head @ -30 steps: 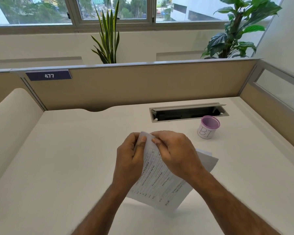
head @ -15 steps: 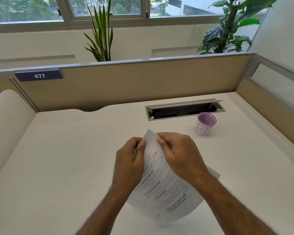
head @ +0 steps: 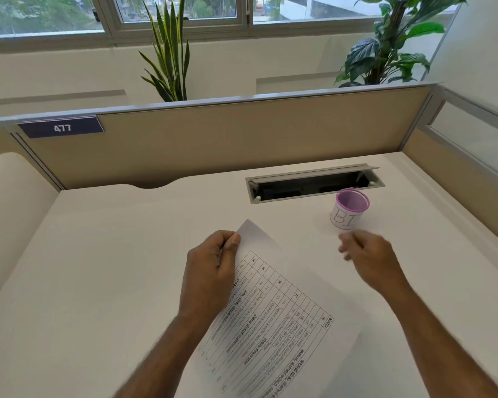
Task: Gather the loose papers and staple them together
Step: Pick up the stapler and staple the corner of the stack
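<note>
Released from the sheets since the earlier frame, the right hand [head: 370, 258] is now seen, blurred, just below the small purple-rimmed white cup marked "BI" [head: 349, 209]; whether its fingers are apart or together cannot be told. The stack of white printed paper sheets [head: 273, 320] is held tilted above the white worktop [head: 112, 254] by the left hand [head: 210, 271], whose fingers [head: 233, 245] are clamped on the upper left edge.
</note>
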A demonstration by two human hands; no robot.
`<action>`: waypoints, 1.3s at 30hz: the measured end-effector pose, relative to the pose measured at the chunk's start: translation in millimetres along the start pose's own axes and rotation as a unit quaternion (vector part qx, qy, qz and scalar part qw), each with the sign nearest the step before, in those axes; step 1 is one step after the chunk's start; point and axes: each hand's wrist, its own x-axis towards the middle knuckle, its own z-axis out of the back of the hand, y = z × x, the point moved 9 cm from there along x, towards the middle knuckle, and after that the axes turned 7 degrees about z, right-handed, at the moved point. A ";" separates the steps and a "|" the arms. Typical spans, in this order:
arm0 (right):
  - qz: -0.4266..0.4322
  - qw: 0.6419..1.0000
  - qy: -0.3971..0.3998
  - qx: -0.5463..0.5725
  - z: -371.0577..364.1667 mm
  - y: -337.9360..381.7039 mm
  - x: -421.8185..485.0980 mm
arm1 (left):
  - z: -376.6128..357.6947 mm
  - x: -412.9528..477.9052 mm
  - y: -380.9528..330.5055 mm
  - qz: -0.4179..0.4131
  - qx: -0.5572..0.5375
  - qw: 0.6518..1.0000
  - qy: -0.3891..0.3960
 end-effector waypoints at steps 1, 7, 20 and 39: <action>-0.031 0.993 0.049 -0.101 -9.3 -28.7 -5.7 | 1.0 0.8 0.6 0.003 0.000 1.000 0.001; -0.143 0.930 0.233 -0.244 -65.7 -129.4 -72.8 | 6.4 5.6 5.1 0.006 0.017 1.000 0.002; -0.036 0.986 0.102 0.130 -67.7 -84.9 -58.9 | 8.5 6.3 7.0 -0.011 0.054 0.998 0.023; 0.207 0.943 0.256 0.041 -35.0 111.1 -42.3 | -18.3 -7.9 -15.5 -0.071 0.139 0.981 0.116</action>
